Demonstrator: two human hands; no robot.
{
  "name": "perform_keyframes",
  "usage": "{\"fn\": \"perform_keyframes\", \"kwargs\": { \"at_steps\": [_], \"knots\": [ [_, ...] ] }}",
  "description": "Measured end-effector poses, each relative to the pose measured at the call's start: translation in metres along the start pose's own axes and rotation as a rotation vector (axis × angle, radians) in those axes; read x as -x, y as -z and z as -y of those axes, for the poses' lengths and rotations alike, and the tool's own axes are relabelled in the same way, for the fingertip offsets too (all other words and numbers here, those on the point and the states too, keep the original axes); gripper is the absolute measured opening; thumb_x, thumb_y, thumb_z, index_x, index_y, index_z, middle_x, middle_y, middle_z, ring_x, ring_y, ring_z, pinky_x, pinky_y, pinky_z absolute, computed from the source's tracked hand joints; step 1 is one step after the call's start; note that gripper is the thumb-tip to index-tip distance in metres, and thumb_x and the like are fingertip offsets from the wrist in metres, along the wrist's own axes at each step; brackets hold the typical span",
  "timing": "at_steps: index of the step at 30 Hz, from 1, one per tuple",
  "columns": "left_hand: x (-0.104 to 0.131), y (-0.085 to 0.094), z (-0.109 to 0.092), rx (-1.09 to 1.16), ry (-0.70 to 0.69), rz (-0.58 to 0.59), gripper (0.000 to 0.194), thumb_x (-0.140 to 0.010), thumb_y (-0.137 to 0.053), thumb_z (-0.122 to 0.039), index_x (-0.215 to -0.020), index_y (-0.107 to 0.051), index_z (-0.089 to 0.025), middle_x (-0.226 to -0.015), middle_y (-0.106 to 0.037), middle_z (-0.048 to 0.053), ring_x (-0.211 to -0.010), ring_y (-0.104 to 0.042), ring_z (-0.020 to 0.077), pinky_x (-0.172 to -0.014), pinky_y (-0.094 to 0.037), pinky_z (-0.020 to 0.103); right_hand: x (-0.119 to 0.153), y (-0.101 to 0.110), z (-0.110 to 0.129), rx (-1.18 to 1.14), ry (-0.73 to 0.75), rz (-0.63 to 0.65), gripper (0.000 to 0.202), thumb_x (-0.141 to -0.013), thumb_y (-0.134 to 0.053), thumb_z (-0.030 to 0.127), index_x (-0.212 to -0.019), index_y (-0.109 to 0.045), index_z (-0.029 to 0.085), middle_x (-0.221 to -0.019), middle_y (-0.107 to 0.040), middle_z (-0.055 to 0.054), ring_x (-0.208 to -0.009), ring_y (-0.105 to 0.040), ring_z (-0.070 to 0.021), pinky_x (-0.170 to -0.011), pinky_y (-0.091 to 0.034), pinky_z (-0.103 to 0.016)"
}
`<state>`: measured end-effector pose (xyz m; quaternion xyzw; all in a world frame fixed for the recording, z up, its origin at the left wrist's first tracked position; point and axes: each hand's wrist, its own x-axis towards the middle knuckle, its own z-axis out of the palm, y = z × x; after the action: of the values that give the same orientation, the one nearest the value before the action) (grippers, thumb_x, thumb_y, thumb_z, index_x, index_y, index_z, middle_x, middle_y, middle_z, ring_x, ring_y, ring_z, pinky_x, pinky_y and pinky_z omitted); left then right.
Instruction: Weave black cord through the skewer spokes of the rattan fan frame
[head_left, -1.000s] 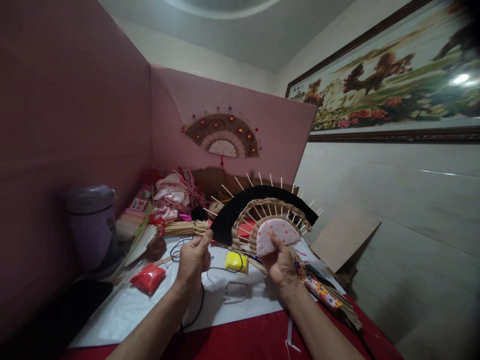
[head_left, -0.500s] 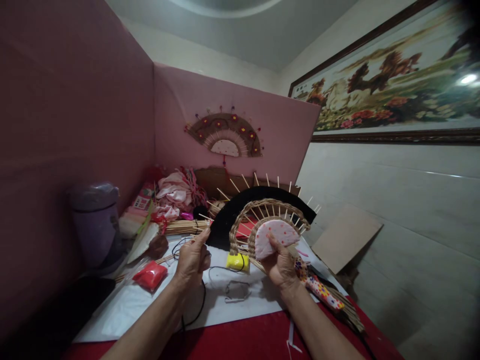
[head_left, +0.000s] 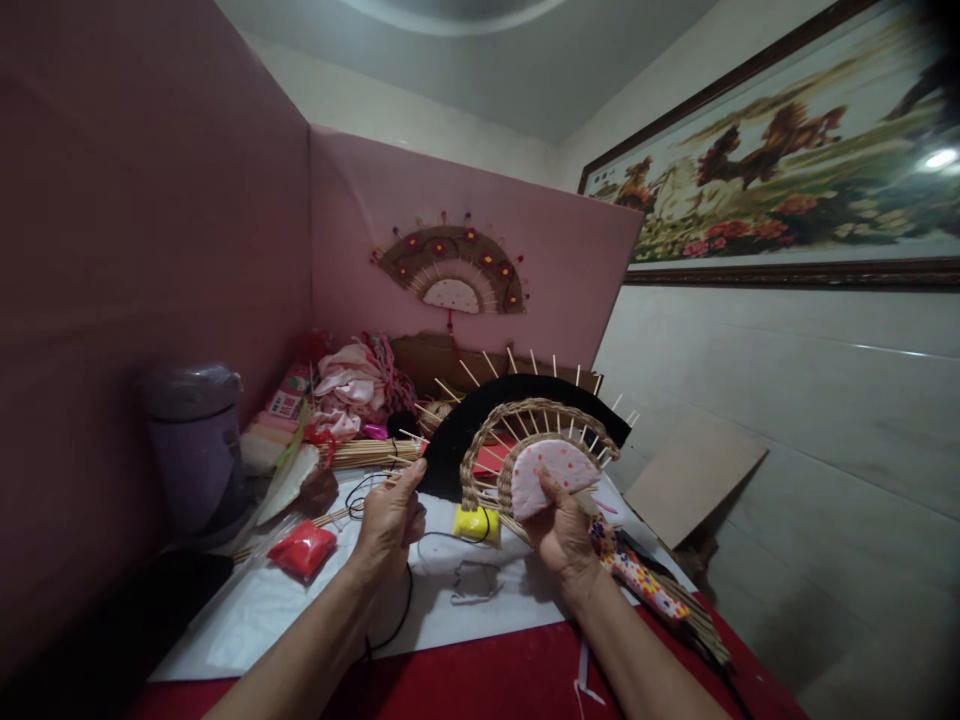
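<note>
Holding a half-made woven fan (head_left: 525, 440) upright over the counter (head_left: 487, 680), the right hand (head_left: 561, 535) has its fingers clamped on the fan's dotted pink centre. The left hand (head_left: 388, 520) pinches a black cord (head_left: 390, 620) by the fan's black left edge. Nearby lie a yellow spool (head_left: 475, 523) and a red packet (head_left: 302, 551); a lidded purple canister (head_left: 193, 440) stands far left, its contents hidden.

Two hands work here, one left hand (head_left: 388, 520) and one right hand (head_left: 561, 535). There are two woven fans: one held fan (head_left: 525, 440) and one wall fan (head_left: 450, 272). One red packet (head_left: 302, 550), one yellow spool (head_left: 475, 522) and one framed painting (head_left: 787, 170) show too.
</note>
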<state>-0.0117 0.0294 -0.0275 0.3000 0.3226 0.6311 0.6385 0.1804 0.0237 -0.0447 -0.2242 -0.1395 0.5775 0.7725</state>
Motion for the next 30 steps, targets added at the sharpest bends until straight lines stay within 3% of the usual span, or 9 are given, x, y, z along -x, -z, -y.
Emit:
{"fn": "perform_keyframes", "kwargs": {
  "at_steps": [8, 14, 22, 30],
  "knots": [
    [0.0009, -0.0013, 0.0039, -0.032, -0.017, 0.006, 0.043, -0.050, -0.078, -0.038, -0.067, -0.043, -0.019, -0.030, -0.019, -0.017, -0.026, -0.011, 0.0007, -0.027, -0.009, 0.014, -0.0017, 0.0008, 0.0002, 0.018, -0.011, -0.050, 0.033, -0.057, -0.072, 0.009, -0.087, -0.063, 0.019, -0.079, -0.071, 0.002, -0.069, -0.065, -0.0112, -0.066, -0.054, -0.022],
    [0.0045, -0.0028, 0.0026, -0.011, 0.002, 0.034, 0.047, -0.049, -0.079, -0.038, -0.064, -0.038, -0.020, -0.032, -0.021, -0.017, -0.027, -0.012, -0.0001, -0.028, -0.009, 0.013, -0.0029, 0.0008, 0.0002, -0.008, -0.020, -0.058, 0.031, -0.056, -0.073, 0.008, -0.084, -0.064, 0.019, -0.077, -0.071, 0.002, -0.069, -0.066, -0.0116, -0.064, -0.054, -0.022],
    [0.0038, -0.0035, 0.0035, -0.032, 0.003, 0.042, 0.048, -0.049, -0.079, -0.040, -0.062, -0.037, -0.021, -0.030, -0.021, -0.017, -0.026, -0.012, 0.0002, -0.027, -0.010, 0.014, 0.0023, -0.0001, -0.0048, -0.007, -0.029, 0.014, 0.033, -0.055, -0.080, 0.015, -0.082, -0.063, 0.020, -0.078, -0.071, 0.003, -0.069, -0.066, -0.0111, -0.066, -0.055, -0.022],
    [0.0016, -0.0037, 0.0070, -0.081, 0.011, 0.046, 0.047, -0.049, -0.078, -0.041, -0.062, -0.037, -0.021, -0.030, -0.020, -0.017, -0.026, -0.012, 0.0004, -0.027, -0.010, 0.014, 0.0013, -0.0022, -0.0051, -0.042, -0.009, 0.000, 0.030, -0.054, -0.076, 0.007, -0.077, -0.064, 0.021, -0.072, -0.070, 0.004, -0.066, -0.065, -0.0104, -0.063, -0.055, -0.020]
  ]
}}
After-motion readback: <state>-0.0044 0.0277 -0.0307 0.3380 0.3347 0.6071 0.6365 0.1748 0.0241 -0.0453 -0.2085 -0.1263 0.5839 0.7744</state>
